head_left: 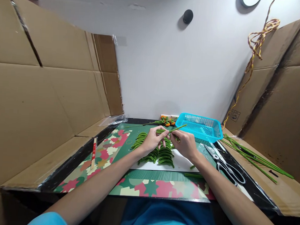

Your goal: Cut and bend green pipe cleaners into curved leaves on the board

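Over the middle of the table, my left hand [152, 138] and my right hand [185, 143] come close together with bent fingers. Both pinch a thin green stem [179, 128]; its free end sticks out up and to the right. Beneath them lies a white sheet [181, 164], partly covered by rows of curved green pieces [165, 157] laid side by side in columns. My left hand and wrist hide part of these rows. A short green stem piece [193, 175] rests beside my right forearm.
A blue plastic basket [199, 127] stands at the back, with orange flowers [167, 121] to its left. Scissors [227, 168] and long green stems [258, 158] lie at right, chopsticks [94, 153] at left. Cardboard walls [52, 97] flank the table.
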A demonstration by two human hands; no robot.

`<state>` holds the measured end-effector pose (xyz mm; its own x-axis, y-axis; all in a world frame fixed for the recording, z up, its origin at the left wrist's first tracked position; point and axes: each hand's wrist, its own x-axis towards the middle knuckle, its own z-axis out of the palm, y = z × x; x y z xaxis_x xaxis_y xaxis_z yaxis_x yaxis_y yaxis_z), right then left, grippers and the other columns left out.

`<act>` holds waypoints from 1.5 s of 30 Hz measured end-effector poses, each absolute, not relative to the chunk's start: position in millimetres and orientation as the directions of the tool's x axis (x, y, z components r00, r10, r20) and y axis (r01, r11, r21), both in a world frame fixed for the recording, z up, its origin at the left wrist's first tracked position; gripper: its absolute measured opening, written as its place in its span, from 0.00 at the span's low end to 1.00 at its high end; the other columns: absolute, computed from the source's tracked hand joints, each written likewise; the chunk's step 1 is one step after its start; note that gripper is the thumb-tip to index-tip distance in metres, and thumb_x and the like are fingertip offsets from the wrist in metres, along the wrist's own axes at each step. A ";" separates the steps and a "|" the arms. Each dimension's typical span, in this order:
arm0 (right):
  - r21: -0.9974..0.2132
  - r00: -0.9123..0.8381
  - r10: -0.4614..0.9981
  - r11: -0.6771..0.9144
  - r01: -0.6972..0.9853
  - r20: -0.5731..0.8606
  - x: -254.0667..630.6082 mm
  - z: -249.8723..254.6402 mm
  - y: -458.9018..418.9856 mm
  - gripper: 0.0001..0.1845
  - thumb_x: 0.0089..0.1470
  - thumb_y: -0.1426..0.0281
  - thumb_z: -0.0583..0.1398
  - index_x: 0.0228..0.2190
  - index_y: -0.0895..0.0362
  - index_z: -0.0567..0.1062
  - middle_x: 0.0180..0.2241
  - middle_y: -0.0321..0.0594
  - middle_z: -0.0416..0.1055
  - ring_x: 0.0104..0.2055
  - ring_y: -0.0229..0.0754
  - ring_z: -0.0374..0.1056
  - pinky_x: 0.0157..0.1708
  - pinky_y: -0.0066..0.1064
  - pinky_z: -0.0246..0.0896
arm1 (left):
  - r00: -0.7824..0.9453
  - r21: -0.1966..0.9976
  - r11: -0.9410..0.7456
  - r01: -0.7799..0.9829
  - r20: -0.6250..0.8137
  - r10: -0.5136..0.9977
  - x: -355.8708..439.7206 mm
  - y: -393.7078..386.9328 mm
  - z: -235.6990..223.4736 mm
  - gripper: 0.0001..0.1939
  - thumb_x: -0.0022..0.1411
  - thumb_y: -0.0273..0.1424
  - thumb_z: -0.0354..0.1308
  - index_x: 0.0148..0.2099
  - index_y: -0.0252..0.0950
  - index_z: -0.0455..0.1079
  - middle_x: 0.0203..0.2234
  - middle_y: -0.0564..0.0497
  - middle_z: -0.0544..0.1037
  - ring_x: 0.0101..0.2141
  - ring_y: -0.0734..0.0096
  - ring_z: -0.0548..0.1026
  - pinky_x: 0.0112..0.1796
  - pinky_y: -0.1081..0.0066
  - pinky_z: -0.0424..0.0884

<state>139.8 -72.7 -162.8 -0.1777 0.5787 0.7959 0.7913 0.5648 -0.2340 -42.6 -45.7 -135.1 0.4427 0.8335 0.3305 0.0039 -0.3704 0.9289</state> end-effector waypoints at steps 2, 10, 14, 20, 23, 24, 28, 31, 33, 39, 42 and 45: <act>-0.225 -0.187 0.581 0.563 0.795 0.792 140.1 -162.7 -73.6 0.15 0.68 0.69 0.59 0.30 0.54 0.80 0.29 0.41 0.81 0.29 0.40 0.73 0.29 0.30 0.51 | 0.444 0.928 -0.373 0.008 0.331 0.833 -42.3 -45.7 -135.7 0.28 0.59 0.55 0.68 0.40 0.34 0.69 0.31 0.50 0.80 0.19 0.73 0.77 0.13 0.78 0.64; -0.170 -0.301 0.616 0.588 0.790 0.728 145.3 -158.1 -78.2 0.10 0.59 0.75 0.60 0.28 0.55 0.78 0.25 0.37 0.79 0.24 0.37 0.68 0.28 0.30 0.47 | 0.466 0.898 -0.438 0.054 0.365 0.806 -45.3 -53.0 -131.3 0.23 0.61 0.50 0.70 0.38 0.34 0.71 0.26 0.52 0.79 0.19 0.76 0.75 0.16 0.80 0.62; -0.136 -0.356 0.625 0.600 0.788 0.695 153.8 -154.1 -78.0 0.09 0.57 0.75 0.60 0.30 0.54 0.80 0.28 0.36 0.81 0.25 0.37 0.70 0.27 0.31 0.45 | 0.488 0.902 -0.427 0.060 0.347 0.801 -46.5 -51.5 -130.9 0.23 0.62 0.50 0.69 0.39 0.34 0.72 0.27 0.51 0.80 0.19 0.75 0.75 0.16 0.79 0.62; -0.123 -0.348 0.650 0.565 0.816 0.676 159.1 -149.6 -78.1 0.11 0.61 0.72 0.60 0.30 0.53 0.82 0.27 0.36 0.82 0.25 0.38 0.72 0.27 0.32 0.44 | 0.502 0.922 -0.386 0.043 0.314 0.806 -47.5 -42.8 -136.6 0.25 0.61 0.51 0.68 0.41 0.34 0.71 0.28 0.50 0.81 0.19 0.73 0.76 0.14 0.78 0.63; -0.142 -0.326 0.671 0.543 0.827 0.665 159.9 -146.9 -79.8 0.12 0.61 0.69 0.61 0.28 0.53 0.82 0.24 0.36 0.81 0.24 0.38 0.71 0.27 0.32 0.43 | 0.509 0.925 -0.378 0.045 0.304 0.805 -48.3 -41.6 -138.2 0.24 0.62 0.51 0.68 0.40 0.34 0.70 0.29 0.50 0.80 0.19 0.74 0.76 0.14 0.78 0.63; -0.150 -0.323 0.678 0.541 0.828 0.660 160.2 -146.1 -80.5 0.11 0.61 0.68 0.62 0.27 0.53 0.82 0.24 0.36 0.80 0.24 0.38 0.71 0.27 0.32 0.43 | 0.515 0.925 -0.378 0.048 0.301 0.803 -48.5 -41.7 -138.5 0.24 0.62 0.51 0.68 0.40 0.34 0.70 0.28 0.50 0.80 0.19 0.74 0.76 0.14 0.78 0.62; -0.203 -0.312 0.705 0.544 0.814 0.637 161.4 -142.7 -83.8 0.08 0.57 0.66 0.66 0.27 0.53 0.83 0.23 0.35 0.80 0.23 0.39 0.71 0.27 0.31 0.47 | 0.552 0.921 -0.382 0.070 0.283 0.784 -49.1 -44.0 -138.7 0.23 0.62 0.50 0.68 0.38 0.35 0.70 0.27 0.51 0.80 0.19 0.74 0.76 0.16 0.79 0.62; -0.261 -0.308 0.727 0.555 0.790 0.614 161.6 -140.7 -85.6 0.05 0.54 0.66 0.67 0.28 0.53 0.83 0.22 0.34 0.79 0.23 0.38 0.72 0.27 0.29 0.51 | 0.584 0.917 -0.390 0.086 0.271 0.765 -49.4 -45.8 -137.9 0.23 0.62 0.50 0.68 0.38 0.34 0.71 0.25 0.51 0.79 0.19 0.74 0.75 0.18 0.77 0.65; -0.295 -0.308 0.738 0.563 0.772 0.600 161.0 -140.0 -86.4 0.05 0.53 0.67 0.68 0.26 0.53 0.82 0.21 0.33 0.79 0.22 0.37 0.72 0.27 0.28 0.52 | 0.598 0.912 -0.400 0.093 0.270 0.755 -49.5 -46.9 -137.3 0.22 0.62 0.50 0.68 0.38 0.34 0.72 0.25 0.51 0.79 0.18 0.75 0.73 0.19 0.76 0.65; -0.369 -0.315 0.751 0.588 0.720 0.581 154.6 -140.9 -88.5 0.07 0.51 0.69 0.67 0.22 0.54 0.80 0.21 0.33 0.78 0.21 0.36 0.71 0.24 0.27 0.53 | 0.581 0.894 -0.431 0.118 0.290 0.761 -48.6 -50.9 -136.2 0.21 0.61 0.48 0.69 0.35 0.34 0.72 0.17 0.59 0.68 0.16 0.81 0.59 0.19 0.77 0.52; -0.387 -0.324 0.747 0.603 0.698 0.581 151.6 -142.1 -89.5 0.09 0.51 0.70 0.66 0.21 0.55 0.78 0.19 0.33 0.77 0.20 0.36 0.70 0.23 0.26 0.53 | 0.566 0.887 -0.445 0.126 0.304 0.766 -47.3 -52.3 -136.3 0.21 0.59 0.47 0.71 0.33 0.33 0.74 0.17 0.59 0.65 0.18 0.82 0.57 0.21 0.77 0.48; -0.386 -0.327 0.733 0.619 0.684 0.596 151.1 -144.2 -88.0 0.10 0.52 0.70 0.66 0.20 0.55 0.77 0.19 0.33 0.76 0.20 0.35 0.70 0.23 0.25 0.54 | 0.553 0.893 -0.436 0.113 0.308 0.774 -45.3 -51.0 -136.9 0.22 0.57 0.48 0.72 0.33 0.32 0.75 0.19 0.58 0.67 0.19 0.81 0.59 0.22 0.77 0.50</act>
<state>151.1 -88.0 -144.2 -0.3274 0.7332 0.5960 0.6839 0.6191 -0.3859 -45.3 -51.0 -136.9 0.5535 0.7739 0.3078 0.1132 -0.4360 0.8928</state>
